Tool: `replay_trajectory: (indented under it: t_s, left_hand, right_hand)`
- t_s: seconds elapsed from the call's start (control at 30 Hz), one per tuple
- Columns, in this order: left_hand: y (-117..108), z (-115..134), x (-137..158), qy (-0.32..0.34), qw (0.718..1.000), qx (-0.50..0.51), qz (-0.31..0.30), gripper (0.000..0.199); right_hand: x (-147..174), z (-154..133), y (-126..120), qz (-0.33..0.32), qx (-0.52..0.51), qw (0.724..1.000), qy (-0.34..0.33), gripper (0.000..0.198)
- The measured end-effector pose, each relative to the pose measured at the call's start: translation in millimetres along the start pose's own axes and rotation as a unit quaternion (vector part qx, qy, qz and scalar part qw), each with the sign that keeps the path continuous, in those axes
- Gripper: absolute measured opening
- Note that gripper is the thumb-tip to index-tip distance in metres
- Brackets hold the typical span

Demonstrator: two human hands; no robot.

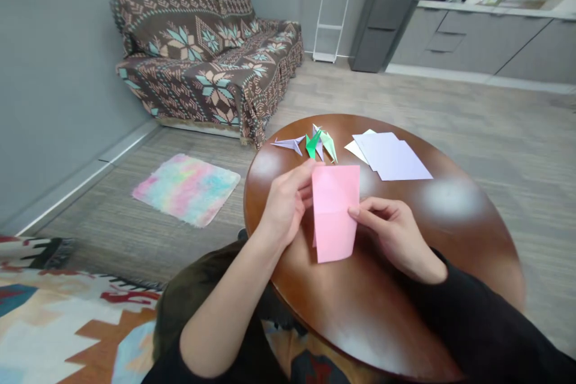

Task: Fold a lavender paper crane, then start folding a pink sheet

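A pink sheet of paper, folded in two with a crease across its middle, is held up over the round brown table. My left hand grips its upper left edge, with some fingers behind the paper. At the right edge, my right hand pinches the paper between thumb and fingers. Just beyond the paper lie several folded paper figures: a purple one at the left, a bright green one and a pale green one overlapping another purple one.
Purple and white paper sheets lie overlapped on the table's far right part. Past the table stand a sofa with a patterned cover and grey kitchen cabinets. A pastel fluffy mat is on the floor at left.
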State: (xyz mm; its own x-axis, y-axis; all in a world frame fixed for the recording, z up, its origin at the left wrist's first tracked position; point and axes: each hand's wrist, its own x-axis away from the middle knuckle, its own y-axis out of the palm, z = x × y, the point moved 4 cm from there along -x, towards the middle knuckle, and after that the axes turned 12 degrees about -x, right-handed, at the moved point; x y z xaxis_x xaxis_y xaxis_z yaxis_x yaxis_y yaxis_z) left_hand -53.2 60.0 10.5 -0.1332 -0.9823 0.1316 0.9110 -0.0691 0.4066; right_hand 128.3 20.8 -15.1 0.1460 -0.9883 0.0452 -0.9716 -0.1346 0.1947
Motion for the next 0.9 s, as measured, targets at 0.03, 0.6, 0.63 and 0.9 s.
replay_trajectory:
  t_s: [0.03, 0.6, 0.63, 0.9]
  left_hand:
    - [2, -4, 1, -0.005, 1.0, -0.024, -0.016, 0.034]
    - [6, -31, 8, -0.019, 0.987, -0.145, -0.066, 0.031]
    - [7, -32, 8, -0.022, 0.986, -0.145, -0.076, 0.03]
    - [12, -26, 10, -0.029, 0.989, -0.11, -0.096, 0.024]
  right_hand:
    - [-1, 1, -3, 0.015, -0.017, 1.0, 0.0, 0.025]
    - [-4, -9, -18, 0.103, -0.042, 0.989, -0.1, 0.013]
    - [-4, -10, -18, 0.105, -0.04, 0.988, -0.106, 0.013]
    - [7, -26, -12, 0.149, 0.076, 0.972, -0.167, 0.018]
